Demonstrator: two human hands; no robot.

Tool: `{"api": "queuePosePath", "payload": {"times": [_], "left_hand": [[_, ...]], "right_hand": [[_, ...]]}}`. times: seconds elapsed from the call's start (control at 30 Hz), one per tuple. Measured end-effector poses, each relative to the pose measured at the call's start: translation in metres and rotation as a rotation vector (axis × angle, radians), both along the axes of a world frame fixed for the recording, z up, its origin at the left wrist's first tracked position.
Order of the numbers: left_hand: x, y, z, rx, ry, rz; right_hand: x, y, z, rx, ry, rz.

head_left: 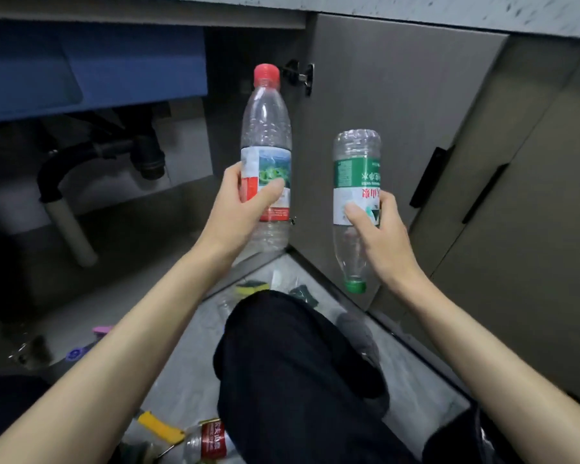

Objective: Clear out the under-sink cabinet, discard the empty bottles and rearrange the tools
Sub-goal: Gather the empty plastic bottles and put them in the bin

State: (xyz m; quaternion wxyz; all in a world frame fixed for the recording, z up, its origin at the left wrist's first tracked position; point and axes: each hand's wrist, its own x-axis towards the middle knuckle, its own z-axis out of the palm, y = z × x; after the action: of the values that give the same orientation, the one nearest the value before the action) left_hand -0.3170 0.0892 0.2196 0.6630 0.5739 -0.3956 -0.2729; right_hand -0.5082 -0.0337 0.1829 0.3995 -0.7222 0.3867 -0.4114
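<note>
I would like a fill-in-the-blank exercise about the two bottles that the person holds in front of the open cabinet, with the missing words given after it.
1. The left hand holds a clear bottle whose cap is ____.
2. The right hand holds a green-labelled bottle with its cap pointing ____.
3. Both bottles look ____ of liquid.
4. A third bottle with a red label lies on the ____ near the person's knee.

Missing words: red; down; empty; floor

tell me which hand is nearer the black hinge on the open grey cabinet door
Left. The left hand grips a red-capped clear bottle just below the hinge; the right hand sits lower and further right.
</note>
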Motion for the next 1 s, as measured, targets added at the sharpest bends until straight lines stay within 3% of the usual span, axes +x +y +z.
{"api": "queuePosePath", "payload": {"times": [0.3,0.67,0.83,1.0], "left_hand": [[-0.119,-0.021,-0.049,0.327,0.027,-0.357],[-0.314,-0.070,-0.105,0.505,-0.159,-0.731],[-0.378,-0.082,-0.146,0.617,-0.127,-0.824],[-0.378,-0.089,-0.164,0.719,-0.256,-0.863]], "right_hand": [[-0.138,0.033,-0.083,0.241,0.013,-0.231],[-0.339,0.071,-0.106,0.318,0.095,-0.709],[-0.378,0.057,-0.134,0.403,0.100,-0.824],[-0.383,0.037,-0.147,0.392,0.063,-0.789]]}}
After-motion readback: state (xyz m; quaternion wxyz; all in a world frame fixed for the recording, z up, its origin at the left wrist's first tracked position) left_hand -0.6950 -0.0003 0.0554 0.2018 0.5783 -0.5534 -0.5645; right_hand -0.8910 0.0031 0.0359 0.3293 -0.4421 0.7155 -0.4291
